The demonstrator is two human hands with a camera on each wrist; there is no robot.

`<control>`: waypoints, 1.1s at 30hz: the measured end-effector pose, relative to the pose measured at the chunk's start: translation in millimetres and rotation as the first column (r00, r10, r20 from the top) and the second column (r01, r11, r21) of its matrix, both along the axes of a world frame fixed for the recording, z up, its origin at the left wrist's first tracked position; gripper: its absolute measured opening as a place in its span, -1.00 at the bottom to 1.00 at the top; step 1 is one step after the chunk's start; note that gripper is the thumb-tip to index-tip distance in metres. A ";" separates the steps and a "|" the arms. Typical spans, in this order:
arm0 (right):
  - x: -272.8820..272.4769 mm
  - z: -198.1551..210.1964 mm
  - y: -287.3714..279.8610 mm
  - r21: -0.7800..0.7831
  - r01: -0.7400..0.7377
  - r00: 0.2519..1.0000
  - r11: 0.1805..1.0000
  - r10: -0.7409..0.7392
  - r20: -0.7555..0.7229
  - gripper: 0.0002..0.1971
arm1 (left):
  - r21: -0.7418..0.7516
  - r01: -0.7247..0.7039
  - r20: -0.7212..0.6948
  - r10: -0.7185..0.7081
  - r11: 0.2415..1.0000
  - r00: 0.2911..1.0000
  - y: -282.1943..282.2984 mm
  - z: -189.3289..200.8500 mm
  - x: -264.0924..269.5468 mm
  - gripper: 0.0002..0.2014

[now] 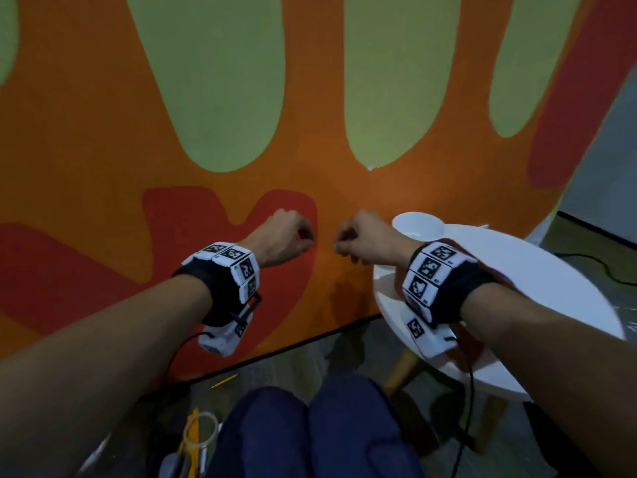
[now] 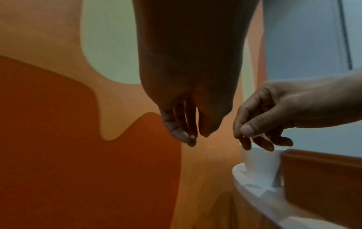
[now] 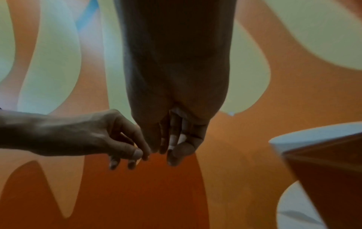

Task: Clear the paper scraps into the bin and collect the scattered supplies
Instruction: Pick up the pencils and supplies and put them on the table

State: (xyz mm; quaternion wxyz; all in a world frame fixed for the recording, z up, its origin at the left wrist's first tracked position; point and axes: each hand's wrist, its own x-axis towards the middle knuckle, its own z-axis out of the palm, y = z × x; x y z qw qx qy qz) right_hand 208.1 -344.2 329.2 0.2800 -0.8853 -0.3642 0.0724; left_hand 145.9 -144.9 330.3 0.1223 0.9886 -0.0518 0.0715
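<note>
My left hand [image 1: 306, 241] and right hand [image 1: 341, 248] hover close together above the orange, green and red rug [image 1: 103, 150], fingers curled downward. In the right wrist view, white paper scraps [image 3: 172, 139] show between the curled fingers of my right hand [image 3: 166, 151]. My left hand [image 3: 142, 155] presses thumb to forefinger, and nothing shows in that pinch. A small pale scrap [image 1: 370, 168] lies on the rug further off. A white cup-shaped bin [image 1: 418, 224] stands on the round white table [image 1: 534, 270], just right of my right hand.
A brown box [image 2: 321, 186] sits on the table beside the bin. On the dark floor near my knees lie a yellow pencil [image 1: 224, 380] and a clear tape roll [image 1: 201, 431]. The table's wooden legs and a black cable are at the lower right.
</note>
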 end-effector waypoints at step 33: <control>-26.9 -493.1 146.3 -0.489 -0.552 0.790 0.676 0.235 -0.567 -0.90 | -0.228 -0.173 -0.766 -0.067 0.958 0.640 79.1 -498.4 -88.8 -0.64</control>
